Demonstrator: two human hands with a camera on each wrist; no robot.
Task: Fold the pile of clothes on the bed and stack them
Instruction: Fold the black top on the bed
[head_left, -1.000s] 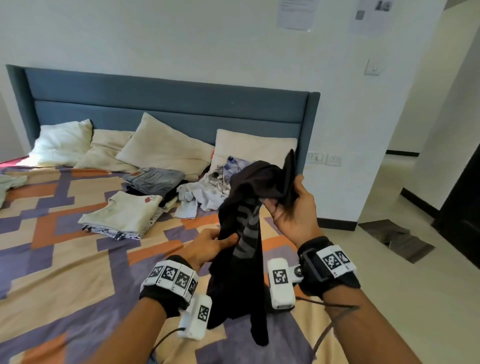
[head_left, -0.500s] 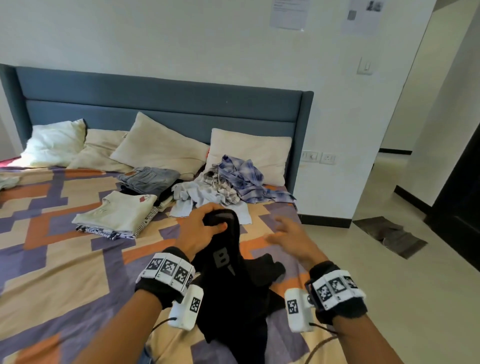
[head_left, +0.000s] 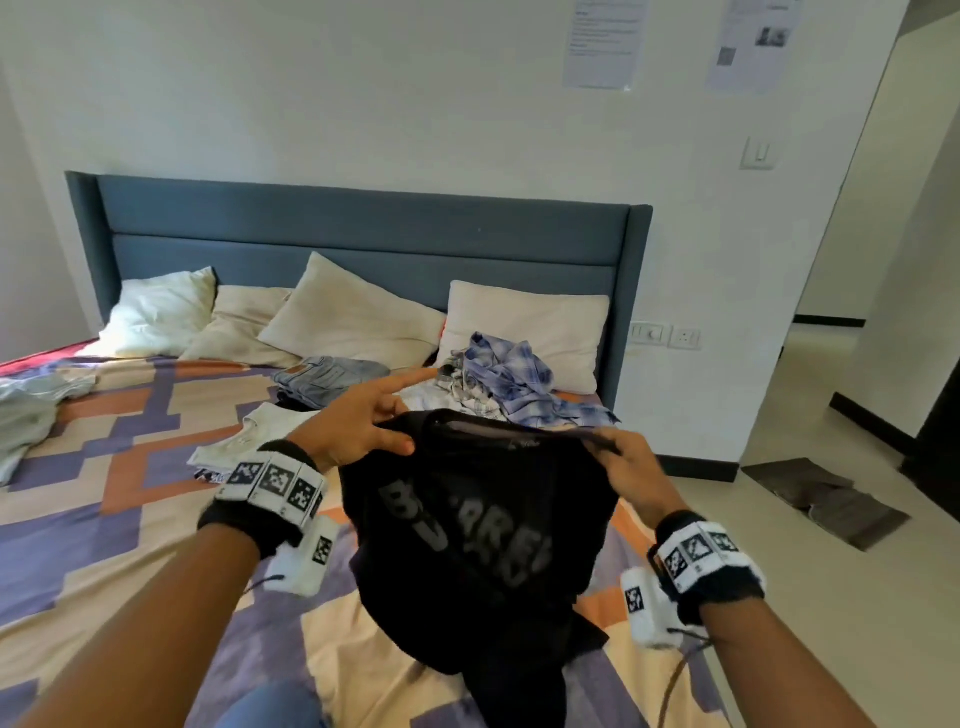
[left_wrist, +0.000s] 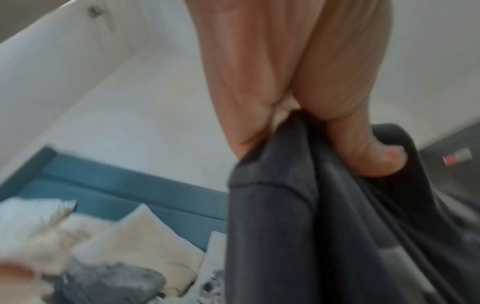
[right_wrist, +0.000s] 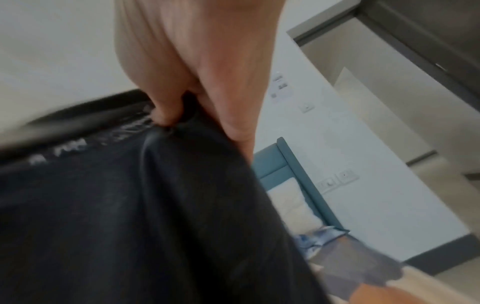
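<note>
A black T-shirt (head_left: 478, 525) with grey lettering hangs spread between my two hands above the bed's near right corner. My left hand (head_left: 363, 426) pinches its top left edge with the index finger sticking out straight. At the top right edge my right hand (head_left: 623, 462) pinches the cloth. The left wrist view shows the thumb (left_wrist: 369, 156) pressed on the dark fabric (left_wrist: 311, 226). In the right wrist view the fingers (right_wrist: 166, 111) nip the black T-shirt (right_wrist: 130, 205). The unfolded pile (head_left: 498, 379), with a blue checked shirt on top, lies by the right pillow.
Folded cream clothes (head_left: 244, 441) and folded jeans (head_left: 327, 374) sit on the patterned bedspread (head_left: 130, 467) left of the T-shirt. Several pillows (head_left: 353, 317) lean on the blue headboard (head_left: 363, 234). Light clothing (head_left: 26, 410) lies at the bed's left. A dark mat (head_left: 826, 499) lies on the floor.
The T-shirt was bunched in the air, then dropped low in the left hand alone. Now both hands hold its top edge and it hangs spread with the lettering showing.
</note>
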